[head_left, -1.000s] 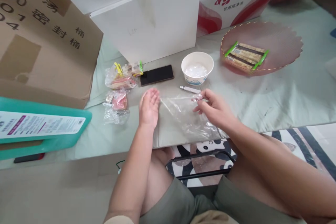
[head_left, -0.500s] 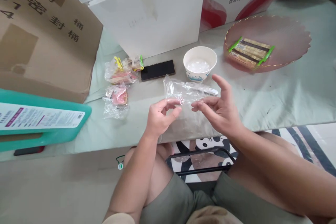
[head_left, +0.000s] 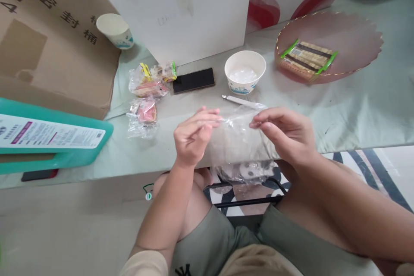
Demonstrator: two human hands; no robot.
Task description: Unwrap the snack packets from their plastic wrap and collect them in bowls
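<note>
A clear plastic bag [head_left: 239, 138] hangs stretched between my two hands over the table's front edge. My left hand [head_left: 196, 133] pinches its left top edge. With thumb and forefinger, my right hand [head_left: 286, 131] grips the opposite corner. Behind the bag lies a slim silvery tool [head_left: 235, 99], partly covered, its kind unclear. A white paper bowl [head_left: 245, 69] with a blue print stands beyond it, something whitish or clear inside. Left of the bowl is a black phone [head_left: 194, 80].
Wrapped snacks [head_left: 148, 82] and a pink wrapped piece [head_left: 147, 112] lie at left. A pink scalloped bowl [head_left: 352, 51] holds packaged wafers [head_left: 308, 58]. Boxes line the back, including a cardboard box [head_left: 64, 64]; a paper cup [head_left: 116, 32] is beside it. A teal container [head_left: 100, 138] stands front left.
My hands have moved apart, and the bag now hangs down between them instead of lying over the tool. A second paper cup has appeared beside the cardboard box.
</note>
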